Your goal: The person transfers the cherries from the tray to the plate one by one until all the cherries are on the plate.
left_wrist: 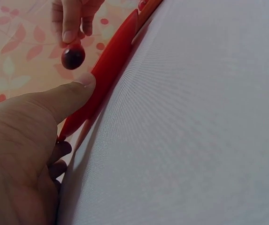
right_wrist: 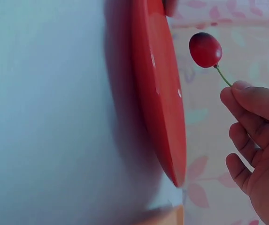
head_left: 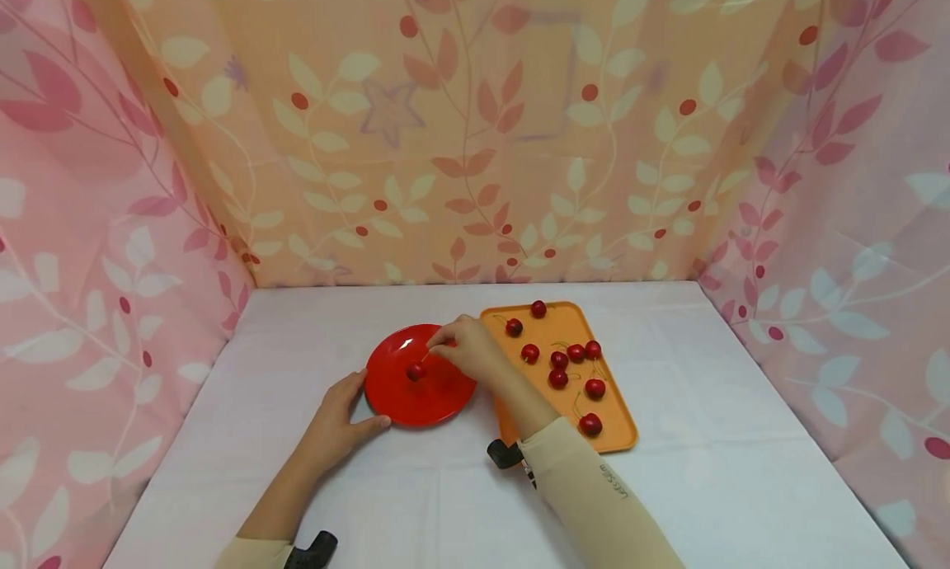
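My right hand [head_left: 467, 348] pinches a cherry [head_left: 416, 372] by its thin stem, thumb against forefinger. In the right wrist view the cherry [right_wrist: 205, 49] hangs at the stem's end, with the other fingers loosely bent. It is above the red plate [head_left: 438, 408], apart from its surface in both wrist views. My left hand [head_left: 336, 425] holds the plate's left edge, thumb at the near rim and fingers along the left side. The left wrist view shows the left thumb [left_wrist: 75, 93] against the rim of the plate [left_wrist: 107, 65].
An orange tray [head_left: 622, 425] lies right of the plate, under my right forearm, with several stemmed cherries [head_left: 558, 378] spread over it. White cloth [head_left: 416, 503] covers the table. Floral curtains [head_left: 460, 140] stand behind and at both sides.
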`<act>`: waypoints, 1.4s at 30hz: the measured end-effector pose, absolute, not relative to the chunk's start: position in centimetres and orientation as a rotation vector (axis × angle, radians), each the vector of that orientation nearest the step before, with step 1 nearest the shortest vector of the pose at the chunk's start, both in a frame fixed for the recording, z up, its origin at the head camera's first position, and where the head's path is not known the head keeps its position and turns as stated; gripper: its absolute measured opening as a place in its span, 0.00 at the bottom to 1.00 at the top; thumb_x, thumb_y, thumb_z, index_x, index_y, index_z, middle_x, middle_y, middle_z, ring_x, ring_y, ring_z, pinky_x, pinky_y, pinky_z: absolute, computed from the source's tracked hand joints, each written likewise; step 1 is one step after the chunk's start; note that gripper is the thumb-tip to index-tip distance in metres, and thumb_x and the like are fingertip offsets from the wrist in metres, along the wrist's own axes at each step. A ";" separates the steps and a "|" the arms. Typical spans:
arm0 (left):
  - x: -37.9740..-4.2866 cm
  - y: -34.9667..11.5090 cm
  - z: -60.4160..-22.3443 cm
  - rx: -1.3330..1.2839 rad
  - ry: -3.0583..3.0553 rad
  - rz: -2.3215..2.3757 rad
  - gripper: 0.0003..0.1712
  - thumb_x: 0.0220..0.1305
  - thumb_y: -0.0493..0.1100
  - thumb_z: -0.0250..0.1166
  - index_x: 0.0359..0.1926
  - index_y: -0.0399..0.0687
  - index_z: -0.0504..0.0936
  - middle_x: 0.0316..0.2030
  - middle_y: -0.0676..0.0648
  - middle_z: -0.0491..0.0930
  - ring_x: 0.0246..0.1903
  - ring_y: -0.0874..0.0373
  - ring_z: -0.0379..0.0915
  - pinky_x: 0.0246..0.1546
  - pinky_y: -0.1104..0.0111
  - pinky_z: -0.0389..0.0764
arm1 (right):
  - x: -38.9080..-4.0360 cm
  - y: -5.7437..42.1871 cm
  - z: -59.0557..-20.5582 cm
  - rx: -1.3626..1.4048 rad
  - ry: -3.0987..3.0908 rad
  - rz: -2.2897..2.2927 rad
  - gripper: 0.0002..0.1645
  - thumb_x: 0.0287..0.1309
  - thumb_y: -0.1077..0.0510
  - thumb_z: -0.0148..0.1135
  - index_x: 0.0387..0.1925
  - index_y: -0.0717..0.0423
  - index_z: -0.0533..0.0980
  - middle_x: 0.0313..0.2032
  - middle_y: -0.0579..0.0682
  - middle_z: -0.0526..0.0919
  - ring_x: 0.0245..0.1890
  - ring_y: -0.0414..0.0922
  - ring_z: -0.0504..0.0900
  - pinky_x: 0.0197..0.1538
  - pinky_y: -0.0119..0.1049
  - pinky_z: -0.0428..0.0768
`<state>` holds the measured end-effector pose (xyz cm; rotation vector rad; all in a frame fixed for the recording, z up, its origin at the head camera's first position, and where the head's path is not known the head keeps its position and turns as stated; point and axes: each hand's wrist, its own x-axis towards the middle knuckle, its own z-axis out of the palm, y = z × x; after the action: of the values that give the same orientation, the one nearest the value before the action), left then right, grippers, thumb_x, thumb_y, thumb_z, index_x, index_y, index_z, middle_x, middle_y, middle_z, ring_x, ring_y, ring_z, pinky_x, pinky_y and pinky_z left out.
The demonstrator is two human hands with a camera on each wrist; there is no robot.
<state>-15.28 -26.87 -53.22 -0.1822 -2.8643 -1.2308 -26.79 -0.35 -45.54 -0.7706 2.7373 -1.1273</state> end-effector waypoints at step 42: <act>-15.3 -27.0 -53.1 -0.183 -2.879 -1.206 0.58 0.57 0.62 0.75 0.79 0.44 0.58 0.76 0.38 0.61 0.75 0.36 0.53 0.67 0.35 0.67 | -24.4 -3.2 -46.6 -0.999 2.940 -0.691 0.10 0.62 0.51 0.72 0.45 0.40 0.89 0.39 0.35 0.89 0.48 0.40 0.79 0.59 0.39 0.75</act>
<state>-15.30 -26.99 -53.06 -0.1831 -2.8794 -1.2064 -24.41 -3.22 -46.64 -0.9990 2.9397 -0.6912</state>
